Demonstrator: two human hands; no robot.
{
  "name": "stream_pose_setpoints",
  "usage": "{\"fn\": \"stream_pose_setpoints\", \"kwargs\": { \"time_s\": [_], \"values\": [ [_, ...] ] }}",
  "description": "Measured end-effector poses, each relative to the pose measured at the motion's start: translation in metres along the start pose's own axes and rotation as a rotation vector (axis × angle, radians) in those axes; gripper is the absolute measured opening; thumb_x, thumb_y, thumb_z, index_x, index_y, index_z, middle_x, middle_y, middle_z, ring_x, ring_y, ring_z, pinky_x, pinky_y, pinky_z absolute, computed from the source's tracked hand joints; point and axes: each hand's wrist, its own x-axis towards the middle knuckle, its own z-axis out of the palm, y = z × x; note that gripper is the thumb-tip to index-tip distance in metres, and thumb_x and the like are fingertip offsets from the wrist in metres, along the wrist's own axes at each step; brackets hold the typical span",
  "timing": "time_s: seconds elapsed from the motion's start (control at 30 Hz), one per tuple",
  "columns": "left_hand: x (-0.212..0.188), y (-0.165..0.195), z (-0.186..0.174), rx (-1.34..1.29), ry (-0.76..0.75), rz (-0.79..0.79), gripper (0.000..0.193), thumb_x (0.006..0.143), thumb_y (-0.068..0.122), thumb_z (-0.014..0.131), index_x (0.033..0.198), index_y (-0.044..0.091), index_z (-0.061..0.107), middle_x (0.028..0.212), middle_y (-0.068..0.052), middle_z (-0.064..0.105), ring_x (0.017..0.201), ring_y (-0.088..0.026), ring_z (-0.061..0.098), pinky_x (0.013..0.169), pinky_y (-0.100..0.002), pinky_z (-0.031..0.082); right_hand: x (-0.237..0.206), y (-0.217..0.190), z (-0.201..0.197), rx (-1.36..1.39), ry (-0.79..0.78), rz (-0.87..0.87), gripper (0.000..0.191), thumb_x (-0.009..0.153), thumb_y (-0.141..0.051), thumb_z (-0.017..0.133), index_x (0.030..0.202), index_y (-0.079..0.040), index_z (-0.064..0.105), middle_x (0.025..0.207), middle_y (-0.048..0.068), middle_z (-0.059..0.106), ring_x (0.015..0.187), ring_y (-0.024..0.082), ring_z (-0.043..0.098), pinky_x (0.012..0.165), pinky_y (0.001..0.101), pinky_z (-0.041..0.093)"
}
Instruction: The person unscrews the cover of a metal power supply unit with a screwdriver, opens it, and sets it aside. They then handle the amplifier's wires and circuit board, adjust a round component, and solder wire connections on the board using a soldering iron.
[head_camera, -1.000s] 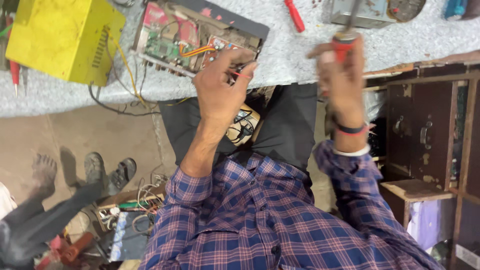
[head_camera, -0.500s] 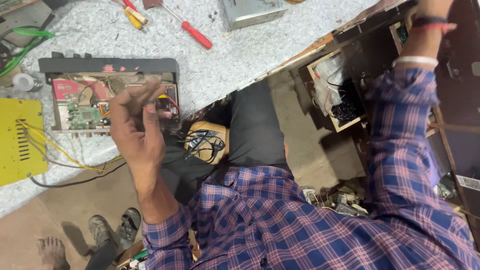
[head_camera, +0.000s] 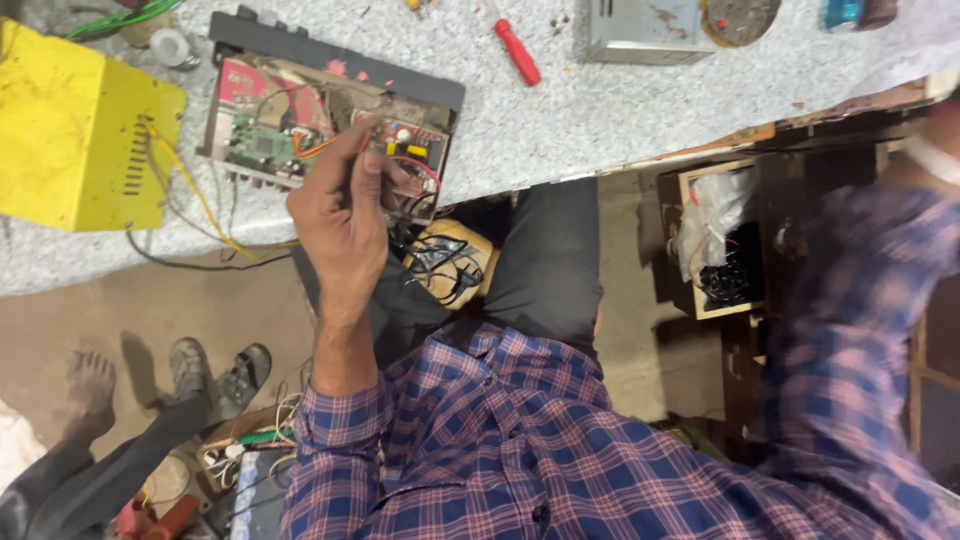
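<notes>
Pinching wires, left hand (head_camera: 345, 205) is working over open black-cased circuit board unit (head_camera: 330, 115) on speckled grey surface (head_camera: 600, 110); right hand's grip can't tell, blurred.

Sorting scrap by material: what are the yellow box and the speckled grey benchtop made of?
Yellow box: likely painted sheet metal, given its sharp folded edges and punched vent slots. Speckled grey benchtop: looks like polished stone or terrazzo, with a fine speckle; uncertain.
</notes>
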Motion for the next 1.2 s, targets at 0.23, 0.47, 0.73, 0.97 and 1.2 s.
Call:
{"fn": "stream_pose_setpoints", "kwargs": {
  "time_s": [0.23,0.47,0.73,0.97,1.2],
  "values": [
    [0.0,0.002,0.005,-0.244,0.019,-0.151,0.011,0.11,0.007,0.06,0.118,0.0,0.058,0.093,-0.007,0.075,0.078,-0.009,0.071,0.069,-0.023,0.057,0.001,-0.053,0.008,0.1,-0.061,-0.58,0.043,0.097,-0.029,0.08,0.115,0.007,0.065,0.102,0.025,0.069,0.086,0.037,0.066,0.078,0.0408,0.053],
    [-0.001,-0.006,0.003,-0.076,0.065,-0.042,0.01,0.103,0.002,0.076,0.111,-0.003,0.073,0.1,-0.005,0.072,0.08,-0.005,0.062,0.068,-0.021,0.048,0.001,-0.076,0.021,0.302,0.004,-0.617,0.034,0.097,-0.021,0.077,0.114,0.004,0.062,0.114,0.019,0.071,0.1,0.031,0.067,0.093,0.0374,0.054],
    [-0.002,-0.007,0.01,-0.236,0.074,-0.178,0.015,0.099,0.007,0.077,0.111,0.0,0.07,0.092,-0.002,0.073,0.077,-0.006,0.071,0.059,-0.02,0.053,-0.034,-0.122,0.023,1.134,0.027,-0.276,0.075,0.091,-0.012,0.088,0.155,-0.001,0.049,0.146,0.011,0.055,0.132,0.022,0.052,0.113,0.0334,0.045],
    [-0.005,-0.009,0.013,-0.321,0.054,-0.205,0.017,0.1,0.006,0.076,0.109,0.002,0.063,0.09,-0.002,0.073,0.079,-0.006,0.07,0.058,-0.02,0.05,-0.073,-0.278,0.031,1.157,-0.342,-0.705,0.086,0.089,-0.017,0.094,0.154,-0.004,0.039,0.144,0.008,0.055,0.133,0.019,0.058,0.118,0.0322,0.052],
    [-0.007,-0.007,0.006,-0.286,0.034,-0.138,0.013,0.101,0.0,0.075,0.107,0.002,0.064,0.092,0.002,0.069,0.08,-0.001,0.059,0.067,-0.018,0.043,-0.073,-0.324,0.041,1.111,-0.228,-0.782,0.086,0.078,-0.019,0.1,0.146,-0.002,0.05,0.133,0.008,0.055,0.125,0.018,0.059,0.111,0.0297,0.048]
  ]
}}
